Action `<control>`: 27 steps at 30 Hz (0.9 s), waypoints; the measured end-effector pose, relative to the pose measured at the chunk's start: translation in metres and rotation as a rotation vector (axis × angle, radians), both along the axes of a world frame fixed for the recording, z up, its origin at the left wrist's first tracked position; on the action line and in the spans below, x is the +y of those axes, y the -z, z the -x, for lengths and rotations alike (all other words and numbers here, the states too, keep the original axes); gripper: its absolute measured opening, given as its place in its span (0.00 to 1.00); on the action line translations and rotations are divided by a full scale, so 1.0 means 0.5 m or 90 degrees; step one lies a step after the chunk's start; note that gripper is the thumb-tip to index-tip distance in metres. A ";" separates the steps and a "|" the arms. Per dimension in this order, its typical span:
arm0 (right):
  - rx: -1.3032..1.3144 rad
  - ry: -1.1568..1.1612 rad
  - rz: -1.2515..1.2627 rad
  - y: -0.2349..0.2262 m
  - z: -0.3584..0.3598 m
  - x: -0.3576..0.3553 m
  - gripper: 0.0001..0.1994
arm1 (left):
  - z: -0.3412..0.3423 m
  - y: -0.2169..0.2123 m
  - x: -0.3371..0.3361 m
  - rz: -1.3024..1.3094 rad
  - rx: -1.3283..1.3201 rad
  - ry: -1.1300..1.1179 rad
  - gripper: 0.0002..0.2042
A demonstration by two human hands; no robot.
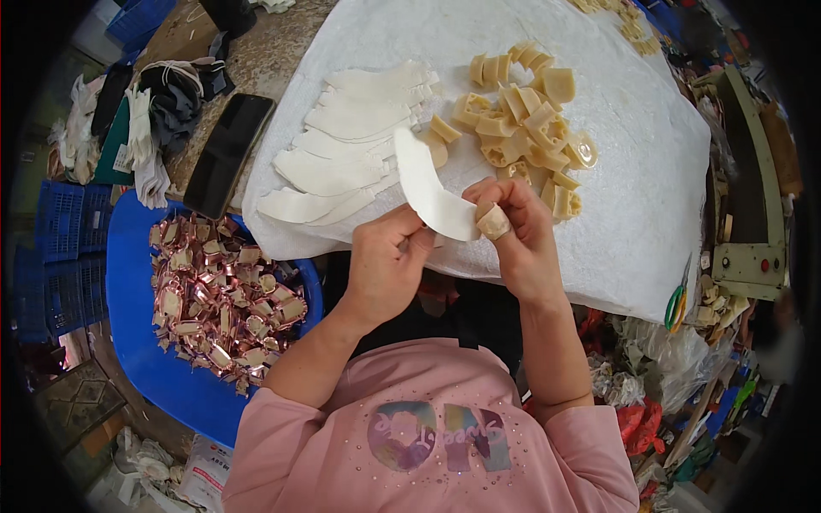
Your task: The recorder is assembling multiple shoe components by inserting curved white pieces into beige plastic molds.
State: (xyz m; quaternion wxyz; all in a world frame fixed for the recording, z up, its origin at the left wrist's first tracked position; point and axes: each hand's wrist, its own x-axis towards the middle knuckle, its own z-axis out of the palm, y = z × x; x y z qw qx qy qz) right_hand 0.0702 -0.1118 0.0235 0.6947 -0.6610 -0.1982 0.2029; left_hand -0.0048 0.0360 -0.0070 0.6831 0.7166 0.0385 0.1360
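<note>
A curved white strip (428, 190) is held up over the near edge of the worktop (256, 60), its lower end pinched between the closed fingers of the left hand (385, 269) and of the right hand (517, 235). A small cream-coloured block (494, 222) is pressed against that same end by the right hand's fingers. Just behind the hands, on the white sheet (650, 171) covering the worktop, a fanned row of like white strips (342, 154) is laid out beside a loose heap of cream blocks (526, 120). A blue tub (137, 282) of shiny copper-toned pieces (224, 295) stands below at the left, and a dark phone (227, 154) lies near the sheet's corner. The grip is judged to be narrow: since only the tip of the strip is held, the free upper length could flop or twist, and the small block could be squeezed out from under the thumb. As the hands are poised over the gap past the edge, a dropped block would likely be lost onto the lap or floor.
</note>
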 end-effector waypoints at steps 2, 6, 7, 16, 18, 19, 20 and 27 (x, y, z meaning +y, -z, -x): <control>-0.084 0.004 -0.079 -0.010 -0.004 0.000 0.07 | 0.002 -0.003 0.001 0.035 0.061 -0.010 0.10; -0.121 0.053 -0.214 -0.066 -0.036 0.022 0.06 | 0.015 0.010 0.003 0.127 0.170 -0.006 0.13; -0.131 0.031 -0.306 -0.080 -0.050 0.025 0.06 | 0.016 0.006 0.007 0.125 0.168 -0.009 0.13; -0.172 0.105 -0.331 -0.116 -0.053 0.053 0.13 | 0.008 -0.001 0.033 0.776 0.111 -0.099 0.16; -0.137 0.098 -0.269 -0.095 -0.044 0.054 0.11 | 0.020 0.021 0.034 0.797 0.052 0.025 0.17; -0.118 0.087 -0.231 -0.082 -0.040 0.049 0.10 | 0.022 0.004 0.030 0.813 0.116 0.050 0.18; -0.100 0.076 -0.193 -0.068 -0.035 0.044 0.09 | 0.025 -0.003 0.025 0.828 0.182 0.075 0.20; 0.003 -0.097 -0.061 -0.017 -0.002 0.021 0.08 | 0.020 -0.013 0.003 0.747 0.204 0.102 0.21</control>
